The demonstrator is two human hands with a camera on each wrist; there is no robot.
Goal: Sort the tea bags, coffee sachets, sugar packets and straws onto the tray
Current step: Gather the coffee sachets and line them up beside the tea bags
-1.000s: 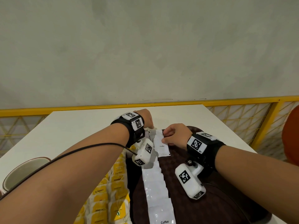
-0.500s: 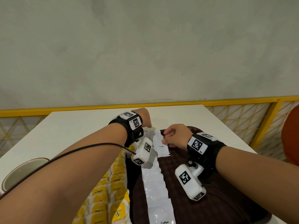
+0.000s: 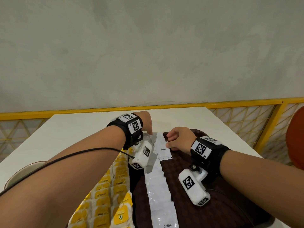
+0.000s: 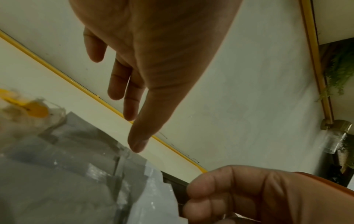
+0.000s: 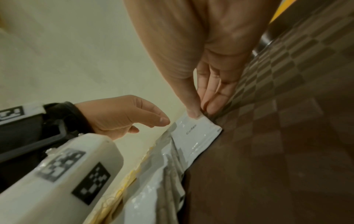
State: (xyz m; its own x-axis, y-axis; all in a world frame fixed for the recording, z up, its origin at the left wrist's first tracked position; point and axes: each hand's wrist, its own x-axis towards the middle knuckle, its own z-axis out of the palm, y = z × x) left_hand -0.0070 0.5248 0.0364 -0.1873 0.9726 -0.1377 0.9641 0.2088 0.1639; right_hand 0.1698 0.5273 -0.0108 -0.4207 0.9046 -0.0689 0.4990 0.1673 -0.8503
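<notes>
A dark brown checkered tray [image 3: 184, 165] lies on the white table [image 3: 79, 129]. A row of white coffee sachets [image 3: 158, 190] runs down its left part. My right hand [image 3: 177, 139] pinches the far sachet [image 3: 162, 148] [image 5: 195, 134] at its right edge, thumb on top and fingers under it. My left hand [image 3: 146, 122] hovers at the row's far end with fingers relaxed; its thumb tip [image 4: 138, 145] touches the top of a sachet [image 4: 122, 165]. Yellow-labelled tea bags [image 3: 113, 193] lie in rows left of the tray.
A beige bowl [image 3: 21, 175] stands at the table's left edge. A yellow railing [image 3: 246, 102] with mesh runs behind the table. An orange-red object [image 3: 296, 139] is at the far right. Bare white table lies beyond the tray.
My left hand has drifted a little farther up and away along the row. My right hand keeps its pinch on the far sachet, hardly moved.
</notes>
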